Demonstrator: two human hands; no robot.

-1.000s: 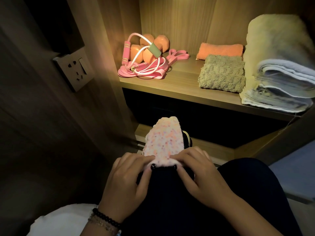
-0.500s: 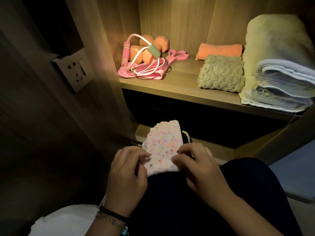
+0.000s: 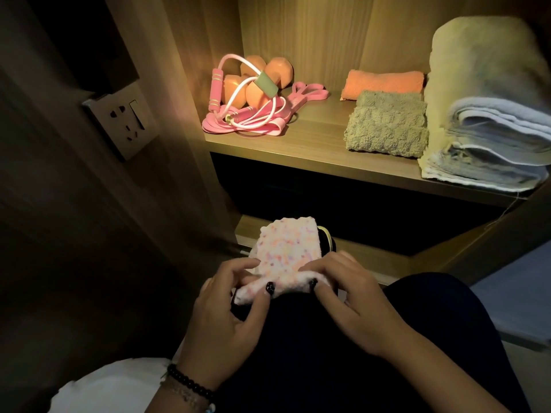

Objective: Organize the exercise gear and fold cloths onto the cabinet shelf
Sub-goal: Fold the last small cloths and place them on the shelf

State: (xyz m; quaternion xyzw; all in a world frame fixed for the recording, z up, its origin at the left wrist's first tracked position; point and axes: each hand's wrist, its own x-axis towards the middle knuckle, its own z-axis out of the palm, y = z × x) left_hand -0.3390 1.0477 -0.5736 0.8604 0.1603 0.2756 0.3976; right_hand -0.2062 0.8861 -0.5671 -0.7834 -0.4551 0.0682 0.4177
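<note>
Filling the upper right of the frame, a wooden shelf (image 3: 313, 144) is stacked with folded towels (image 3: 489, 114), pink bands (image 3: 253, 126) and orange dumbbells (image 3: 268, 79). At lower centre, a speckled cloth (image 3: 286, 254) is pinched over a dark lap by the left hand (image 3: 226, 317) and right hand (image 3: 354, 299).

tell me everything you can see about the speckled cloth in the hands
The speckled cloth is small and fluffy, white with orange, pink and purple flecks. It lies folded on the person's dark lap below the shelf. The left hand and the right hand pinch its near folded edge; the far end lies flat.
</note>
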